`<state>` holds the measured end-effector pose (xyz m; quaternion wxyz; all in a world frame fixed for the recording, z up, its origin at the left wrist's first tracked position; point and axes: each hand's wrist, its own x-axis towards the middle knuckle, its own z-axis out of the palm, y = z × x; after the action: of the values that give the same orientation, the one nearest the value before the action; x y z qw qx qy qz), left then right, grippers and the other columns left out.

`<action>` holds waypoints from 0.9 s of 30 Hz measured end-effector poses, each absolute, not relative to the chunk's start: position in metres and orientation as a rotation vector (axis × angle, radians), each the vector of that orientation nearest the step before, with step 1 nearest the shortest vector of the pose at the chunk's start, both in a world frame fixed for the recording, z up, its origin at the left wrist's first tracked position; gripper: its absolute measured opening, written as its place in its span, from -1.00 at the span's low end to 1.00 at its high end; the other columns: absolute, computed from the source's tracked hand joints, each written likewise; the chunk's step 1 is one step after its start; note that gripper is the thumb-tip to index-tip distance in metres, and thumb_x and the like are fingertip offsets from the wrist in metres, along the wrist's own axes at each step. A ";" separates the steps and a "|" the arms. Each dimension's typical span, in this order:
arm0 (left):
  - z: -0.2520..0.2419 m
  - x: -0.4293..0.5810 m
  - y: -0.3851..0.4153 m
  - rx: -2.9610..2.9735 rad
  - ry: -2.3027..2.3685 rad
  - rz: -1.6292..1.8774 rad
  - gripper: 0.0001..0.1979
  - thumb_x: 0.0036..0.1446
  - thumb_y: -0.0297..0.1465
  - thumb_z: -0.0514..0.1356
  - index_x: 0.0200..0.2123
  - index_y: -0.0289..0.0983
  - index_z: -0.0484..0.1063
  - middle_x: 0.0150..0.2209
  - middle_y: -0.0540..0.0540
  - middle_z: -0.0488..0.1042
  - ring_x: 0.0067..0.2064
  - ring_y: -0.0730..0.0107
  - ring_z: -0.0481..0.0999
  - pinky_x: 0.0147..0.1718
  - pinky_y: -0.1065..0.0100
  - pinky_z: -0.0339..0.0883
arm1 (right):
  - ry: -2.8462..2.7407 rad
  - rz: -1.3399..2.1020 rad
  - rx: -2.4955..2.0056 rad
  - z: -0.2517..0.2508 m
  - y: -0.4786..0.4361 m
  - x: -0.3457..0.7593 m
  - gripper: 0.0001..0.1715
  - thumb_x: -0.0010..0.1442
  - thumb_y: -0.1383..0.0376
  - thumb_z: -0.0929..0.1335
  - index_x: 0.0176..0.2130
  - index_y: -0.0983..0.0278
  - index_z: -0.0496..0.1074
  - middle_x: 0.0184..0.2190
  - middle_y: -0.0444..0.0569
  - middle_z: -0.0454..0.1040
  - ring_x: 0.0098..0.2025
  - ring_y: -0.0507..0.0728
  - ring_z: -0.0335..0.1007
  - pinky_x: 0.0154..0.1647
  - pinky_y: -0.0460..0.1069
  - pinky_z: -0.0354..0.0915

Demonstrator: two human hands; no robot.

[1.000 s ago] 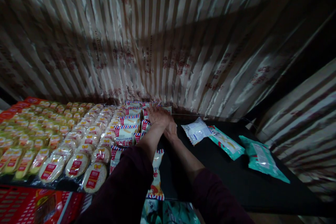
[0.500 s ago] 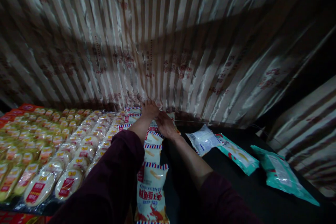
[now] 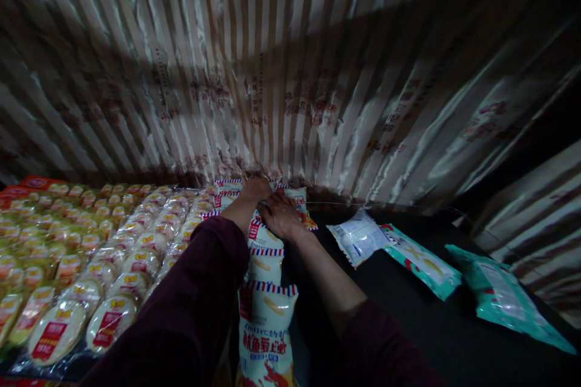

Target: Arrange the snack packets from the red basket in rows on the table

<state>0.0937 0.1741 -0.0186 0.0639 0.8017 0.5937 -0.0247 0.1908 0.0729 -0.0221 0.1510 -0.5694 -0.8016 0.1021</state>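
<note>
Both my arms in dark maroon sleeves reach to the back of a black shelf [image 3: 408,308]. My left hand [image 3: 255,189] rests, fingers curled, on the far end of a row of white snack bags with red and blue striped edges [image 3: 265,308]. Beside it, my right hand [image 3: 281,216] presses down on a bag in the same row, its fingers bent over the pack. The row runs from the curtain toward me between my forearms. The fingertips of both hands are partly hidden in the dim light.
Rows of round wrapped cakes with red labels [image 3: 113,254] and yellow packs [image 3: 27,242] fill the left. A white packet [image 3: 356,236] and two teal bags [image 3: 420,260] [image 3: 503,299] lie on the right. A striped curtain [image 3: 290,72] hangs behind.
The view has shifted closer and lower. My hands, pressed together a second ago, now sit a little apart at the back of the striped-bag row; more of that row shows between my arms.
</note>
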 end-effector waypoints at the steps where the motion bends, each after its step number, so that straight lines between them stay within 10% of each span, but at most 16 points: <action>1: -0.019 0.094 0.174 2.427 1.805 -0.068 -0.57 0.21 -0.36 -0.08 0.10 -0.24 0.34 0.17 -0.26 0.33 0.22 0.01 0.25 0.20 -0.21 -0.11 | -2.295 0.297 -1.629 -0.023 0.072 0.191 -0.50 0.34 0.12 0.09 0.14 0.25 0.27 0.18 0.05 0.29 0.25 0.19 0.05 0.23 0.12 -0.07; 27: -0.009 0.091 0.159 2.444 1.737 -0.118 -0.63 0.20 -0.31 0.00 -0.01 -0.26 0.44 0.06 -0.25 0.45 0.10 0.09 0.42 0.12 0.04 0.18 | -2.233 0.176 -1.559 -0.021 0.053 0.182 -0.64 0.30 0.24 0.17 -0.05 0.27 0.44 -0.02 0.09 0.47 0.08 0.19 0.29 0.18 0.11 0.00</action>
<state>0.0906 0.1594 -0.0094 0.0705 0.8124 0.5775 -0.0391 0.1822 0.0532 -0.0208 0.2049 -0.5590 -0.8009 0.0631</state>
